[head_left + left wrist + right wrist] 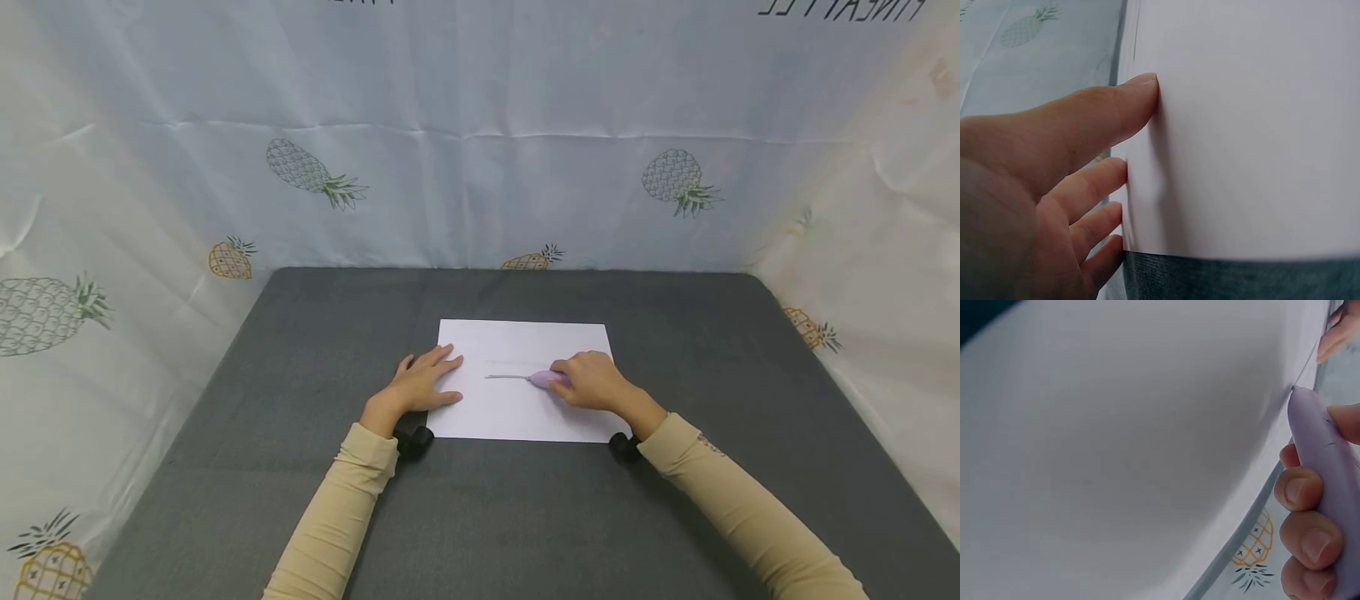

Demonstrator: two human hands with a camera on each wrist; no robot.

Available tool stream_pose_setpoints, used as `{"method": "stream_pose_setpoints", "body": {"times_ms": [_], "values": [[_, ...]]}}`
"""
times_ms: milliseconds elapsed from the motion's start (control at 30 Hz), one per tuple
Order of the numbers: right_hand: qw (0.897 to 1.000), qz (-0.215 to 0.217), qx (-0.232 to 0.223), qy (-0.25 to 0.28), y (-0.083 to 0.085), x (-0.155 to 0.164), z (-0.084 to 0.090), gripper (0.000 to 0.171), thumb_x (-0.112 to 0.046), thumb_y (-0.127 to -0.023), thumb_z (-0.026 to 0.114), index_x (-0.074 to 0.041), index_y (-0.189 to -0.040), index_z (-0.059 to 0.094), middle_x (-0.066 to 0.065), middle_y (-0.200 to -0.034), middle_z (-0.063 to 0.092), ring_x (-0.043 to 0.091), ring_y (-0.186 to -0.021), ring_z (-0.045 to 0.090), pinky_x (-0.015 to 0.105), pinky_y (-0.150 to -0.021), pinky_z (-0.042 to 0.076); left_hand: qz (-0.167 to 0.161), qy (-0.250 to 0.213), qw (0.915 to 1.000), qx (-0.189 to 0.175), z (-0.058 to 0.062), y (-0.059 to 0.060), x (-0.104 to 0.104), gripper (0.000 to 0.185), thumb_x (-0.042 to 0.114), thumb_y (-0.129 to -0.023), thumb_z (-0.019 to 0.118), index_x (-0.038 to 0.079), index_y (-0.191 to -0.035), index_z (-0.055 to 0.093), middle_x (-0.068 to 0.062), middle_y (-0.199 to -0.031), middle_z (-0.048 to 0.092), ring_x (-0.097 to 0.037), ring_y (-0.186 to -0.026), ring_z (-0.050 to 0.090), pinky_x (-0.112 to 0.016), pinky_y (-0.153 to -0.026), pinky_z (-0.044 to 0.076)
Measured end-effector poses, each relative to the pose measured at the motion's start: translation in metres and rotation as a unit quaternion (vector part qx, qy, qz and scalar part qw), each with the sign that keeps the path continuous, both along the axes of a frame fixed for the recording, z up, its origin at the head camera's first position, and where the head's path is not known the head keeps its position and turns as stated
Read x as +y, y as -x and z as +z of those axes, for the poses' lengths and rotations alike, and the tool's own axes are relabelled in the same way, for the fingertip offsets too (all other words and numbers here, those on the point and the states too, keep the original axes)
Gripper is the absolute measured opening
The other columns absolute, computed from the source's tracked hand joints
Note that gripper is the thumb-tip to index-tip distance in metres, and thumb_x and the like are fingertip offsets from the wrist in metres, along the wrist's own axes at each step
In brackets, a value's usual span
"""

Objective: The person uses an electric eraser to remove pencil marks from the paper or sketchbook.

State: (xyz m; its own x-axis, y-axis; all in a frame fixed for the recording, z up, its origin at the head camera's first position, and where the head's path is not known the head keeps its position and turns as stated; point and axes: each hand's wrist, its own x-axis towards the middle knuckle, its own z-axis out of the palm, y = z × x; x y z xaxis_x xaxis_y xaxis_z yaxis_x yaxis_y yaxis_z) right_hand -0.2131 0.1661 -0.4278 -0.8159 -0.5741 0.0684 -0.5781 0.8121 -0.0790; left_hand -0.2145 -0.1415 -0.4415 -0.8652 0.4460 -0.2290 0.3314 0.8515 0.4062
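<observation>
Item 1: white rectangular sheet of paper (517, 408). Lies flat on the dark grey felt-covered surface (300, 500), near its middle, long side towards the person. A thin grey line (504, 377) runs across the sheet's middle; a fainter line shows just beyond it.

Item 2: small lilac plastic pen-shaped cutter (542, 379). Rests on the sheet, right of centre, tip pointing left along the grey line. In the right wrist view its pointed end (1294, 390) meets the paper.

Item 3: right hand (592, 382). On the right part of the sheet, fingers (1300, 487) curled round the cutter's body, clasping it firmly.

Item 4: left hand (420, 385). At the sheet's left edge, fingers straight and spread, thumb (1129, 103) and fingertips pressing the paper flat; it grasps nothing.

Item 5: two black wrist-worn cameras (414, 440), one just at each near corner of the sheet, beneath beige sleeves (352, 492).

Item 6: pale fabric backdrop printed with pineapples (315, 175). Stands behind and to both sides of the sheet.

Handling note (judgement): the work in hand appears to be drawing the cutter along the line. It would go best with the tip kept at a steady low angle, light even pressure, and the left hand holding the sheet down close to the line yet out of the tip's path, so the paper neither slides nor puckers.
</observation>
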Motion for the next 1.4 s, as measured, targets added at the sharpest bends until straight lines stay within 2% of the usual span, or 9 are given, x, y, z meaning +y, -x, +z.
{"method": "stream_pose_setpoints", "body": {"times_ms": [600,1100,1400], "values": [[1.000,-0.001,-0.008,-0.007,-0.0001,0.0010,0.0031,0.021,-0.025,-0.087,0.064,-0.008,-0.095,0.073,0.003,-0.067,0.066,0.011,-0.055,0.042,0.023,-0.053,0.030,0.003,0.002,1.0000,0.001,0.0008,-0.0012,0.0003,0.067,0.038,-0.093,0.060,0.015,-0.150,0.035,-0.011,-0.163,0.021,-0.033,-0.151,0.020,-0.064,-0.119,0.010],[1.000,-0.007,-0.016,-0.012,0.0010,-0.0003,0.0038,0.022,-0.027,-0.087,0.065,-0.009,-0.098,0.073,0.005,-0.075,0.072,0.011,-0.057,0.045,0.022,-0.055,0.033,0.004,0.004,1.0000,-0.001,0.0007,-0.0020,-0.0002,0.067,0.039,-0.093,0.060,0.016,-0.150,0.035,-0.010,-0.163,0.021,-0.032,-0.152,0.019,-0.064,-0.119,0.009],[1.000,-0.006,-0.027,-0.015,0.0003,0.0012,0.0055,0.021,-0.025,-0.087,0.064,-0.009,-0.097,0.073,0.005,-0.072,0.070,0.012,-0.057,0.045,0.023,-0.054,0.032,0.006,0.004,1.0000,-0.003,0.0027,-0.0043,0.0006,0.067,0.038,-0.093,0.060,0.015,-0.150,0.035,-0.010,-0.163,0.021,-0.032,-0.151,0.019,-0.064,-0.120,0.009]]}}
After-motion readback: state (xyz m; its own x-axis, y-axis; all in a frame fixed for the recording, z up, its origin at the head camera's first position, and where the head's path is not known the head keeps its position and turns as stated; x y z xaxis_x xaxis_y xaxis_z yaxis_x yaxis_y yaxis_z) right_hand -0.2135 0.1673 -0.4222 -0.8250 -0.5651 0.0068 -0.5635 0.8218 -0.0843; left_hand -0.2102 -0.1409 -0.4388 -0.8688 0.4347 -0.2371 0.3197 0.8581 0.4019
